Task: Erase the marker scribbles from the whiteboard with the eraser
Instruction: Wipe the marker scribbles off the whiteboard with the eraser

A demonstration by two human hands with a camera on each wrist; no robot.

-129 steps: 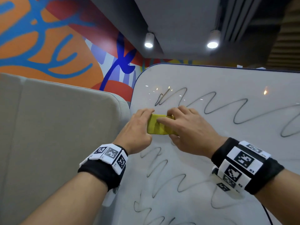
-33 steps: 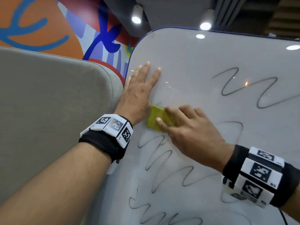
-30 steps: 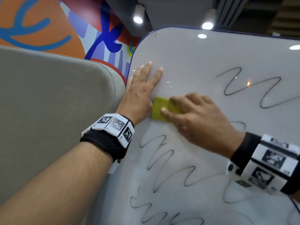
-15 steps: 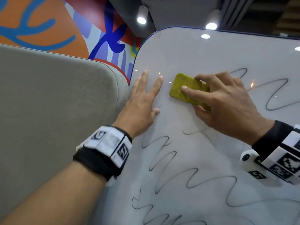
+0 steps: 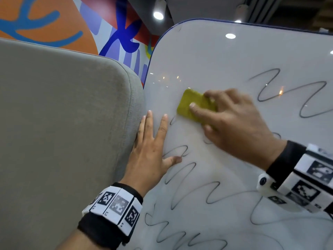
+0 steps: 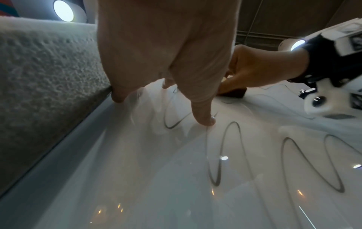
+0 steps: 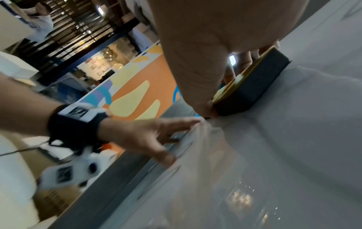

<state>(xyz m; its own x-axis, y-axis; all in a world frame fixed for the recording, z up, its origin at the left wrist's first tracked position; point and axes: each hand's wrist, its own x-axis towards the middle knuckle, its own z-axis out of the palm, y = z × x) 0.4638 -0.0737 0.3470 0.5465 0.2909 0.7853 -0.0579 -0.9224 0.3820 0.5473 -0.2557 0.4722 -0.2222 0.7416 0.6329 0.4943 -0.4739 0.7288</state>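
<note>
My right hand point(image 5: 234, 123) gripping the yellow eraser point(image 5: 191, 104) flat against the whiteboard point(image 5: 207, 56) near its upper left, black marker scribbles point(image 5: 189, 177) just below, my left hand point(image 5: 149, 156) splayed open, fingers straight, pressing the board's left edge beside a grey cushion point(image 5: 63, 123).

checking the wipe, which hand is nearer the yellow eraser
Right. The right hand grips the yellow eraser against the whiteboard. The left hand lies flat on the board, below and left of the eraser, apart from it.
</note>
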